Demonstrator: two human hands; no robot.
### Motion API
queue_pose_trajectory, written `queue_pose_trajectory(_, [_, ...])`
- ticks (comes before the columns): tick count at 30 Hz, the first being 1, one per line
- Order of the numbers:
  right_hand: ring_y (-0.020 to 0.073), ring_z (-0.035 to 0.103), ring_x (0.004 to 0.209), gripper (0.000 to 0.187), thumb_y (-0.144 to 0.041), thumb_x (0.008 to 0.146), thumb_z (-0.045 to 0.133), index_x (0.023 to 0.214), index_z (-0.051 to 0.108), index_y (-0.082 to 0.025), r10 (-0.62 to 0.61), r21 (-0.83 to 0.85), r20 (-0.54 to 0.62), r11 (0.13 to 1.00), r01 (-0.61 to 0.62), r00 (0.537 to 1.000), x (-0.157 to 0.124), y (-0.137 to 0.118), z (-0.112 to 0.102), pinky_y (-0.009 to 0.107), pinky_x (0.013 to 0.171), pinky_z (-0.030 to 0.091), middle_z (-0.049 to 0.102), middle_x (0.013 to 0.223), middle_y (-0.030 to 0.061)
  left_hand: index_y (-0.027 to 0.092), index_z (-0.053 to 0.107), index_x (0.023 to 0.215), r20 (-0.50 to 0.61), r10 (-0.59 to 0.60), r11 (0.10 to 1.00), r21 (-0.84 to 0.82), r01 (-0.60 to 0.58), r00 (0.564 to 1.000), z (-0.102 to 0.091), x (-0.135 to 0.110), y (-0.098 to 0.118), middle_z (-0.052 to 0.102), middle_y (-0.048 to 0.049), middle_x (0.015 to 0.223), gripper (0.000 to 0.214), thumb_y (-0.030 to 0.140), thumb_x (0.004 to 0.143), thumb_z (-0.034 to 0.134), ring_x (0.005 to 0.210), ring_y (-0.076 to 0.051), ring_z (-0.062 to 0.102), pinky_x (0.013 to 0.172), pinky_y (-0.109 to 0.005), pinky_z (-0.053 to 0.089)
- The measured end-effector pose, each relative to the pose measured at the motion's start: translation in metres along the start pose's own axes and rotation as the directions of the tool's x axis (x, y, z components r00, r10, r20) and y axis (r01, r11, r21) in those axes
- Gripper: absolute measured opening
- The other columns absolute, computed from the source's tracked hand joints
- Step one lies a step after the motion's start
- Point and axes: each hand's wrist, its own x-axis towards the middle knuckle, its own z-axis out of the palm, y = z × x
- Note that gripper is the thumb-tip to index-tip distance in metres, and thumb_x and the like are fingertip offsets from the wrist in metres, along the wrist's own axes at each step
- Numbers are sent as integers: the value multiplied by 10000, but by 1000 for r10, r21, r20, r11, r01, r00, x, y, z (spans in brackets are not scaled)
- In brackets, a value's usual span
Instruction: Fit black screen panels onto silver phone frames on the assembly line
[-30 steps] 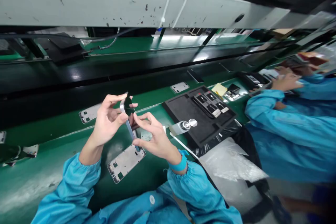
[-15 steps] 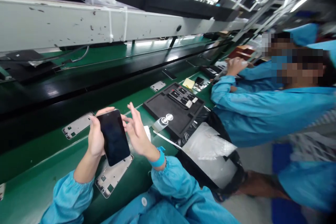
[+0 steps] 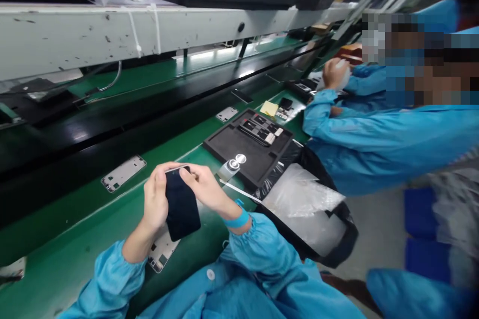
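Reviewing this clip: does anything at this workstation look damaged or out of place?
The white beam above the green conveyor belt looks worn: its paint is scuffed and dotted with dark marks, and white cable ties are strapped around it. The phone being held shows no obvious damage from here.
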Motion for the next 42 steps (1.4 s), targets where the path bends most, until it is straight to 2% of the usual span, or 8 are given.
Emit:
queue_pose_trajectory(3, [238, 730, 1000, 762, -874, 998, 452, 1133, 752, -187, 67, -11, 152, 998, -66, 986, -14, 16, 2, 351, 865, 608, 764, 1004, 86, 222, 695, 1098, -108, -128, 951, -295, 91, 986, -9, 18, 6, 833, -82, 934, 540, 746, 1002, 605, 763, -242, 796, 738, -387, 665])
queue_pose_trajectory(7, [170, 674, 619, 755, -824, 1056, 386, 851, 715, -176, 150, -15, 402, 987, -157, 903, -30, 32, 4, 317, 663, 575, 699, 704, 38, 234, 623, 1129, -239, -173, 888, -457, 46, 955, -25, 35, 18, 824, -83, 897, 543, 762, 1009, 576, 703, -233, 798, 666, -363, 675])
queue_pose_trajectory(19, [84, 331, 378, 775, -902, 956, 498, 532, 354, -269, 103, 185, 313, 969, -167, 944, -27, 51, 19, 271, 447, 313, 316, 395, -83, 244, 602, 1181, -226, -236, 866, -490, 99, 945, -20, 30, 15, 808, -50, 908, 512, 733, 1060, 509, 730, -193, 799, 674, -306, 673])
queue_pose_trajectory(26, [92, 386, 376, 803, -908, 909, 569, 473, 403, -255, 135, 211, 344, 953, -217, 929, -19, 65, 32, 272, 453, 342, 363, 376, -57, 243, 583, 1223, -348, -200, 884, -468, 15, 916, -15, 33, 6, 802, -48, 936, 490, 703, 1064, 530, 740, -197, 797, 692, -311, 663])
queue_pose_trajectory(29, [94, 434, 396, 767, -888, 902, 606, 537, 554, -215, 144, 207, 333, 953, -221, 932, -15, 62, 37, 253, 448, 362, 471, 423, -39, 240, 589, 1183, -396, -190, 895, -446, -7, 898, -16, 36, 3, 798, -51, 892, 470, 692, 1061, 541, 713, -199, 789, 668, -303, 645])
queue_pose_trajectory(34, [110, 593, 493, 715, -851, 886, 657, 699, 704, -162, 106, 255, 494, 931, -261, 863, -8, 52, 41, 254, 563, 497, 634, 565, -7, 329, 631, 1114, -382, -68, 923, -374, -87, 922, -19, 45, -7, 803, 13, 942, 432, 736, 1051, 499, 789, -194, 773, 764, -353, 658])
queue_pose_trajectory(38, [116, 584, 467, 721, -870, 849, 680, 658, 663, -176, 149, 255, 345, 935, -246, 927, 4, 50, 24, 251, 526, 478, 603, 529, -17, 323, 628, 1100, -349, -108, 910, -413, -50, 931, 7, 70, -14, 791, -2, 917, 506, 797, 1018, 471, 777, -214, 760, 735, -374, 647])
queue_pose_trajectory(42, [117, 575, 468, 710, -867, 904, 631, 736, 666, -178, 148, 177, 220, 966, -189, 964, 7, 53, -33, 255, 530, 488, 596, 558, -28, 276, 625, 1112, -222, -236, 887, -447, 117, 946, 63, 121, -40, 785, -67, 927, 595, 822, 1013, 409, 793, -247, 773, 762, -413, 654])
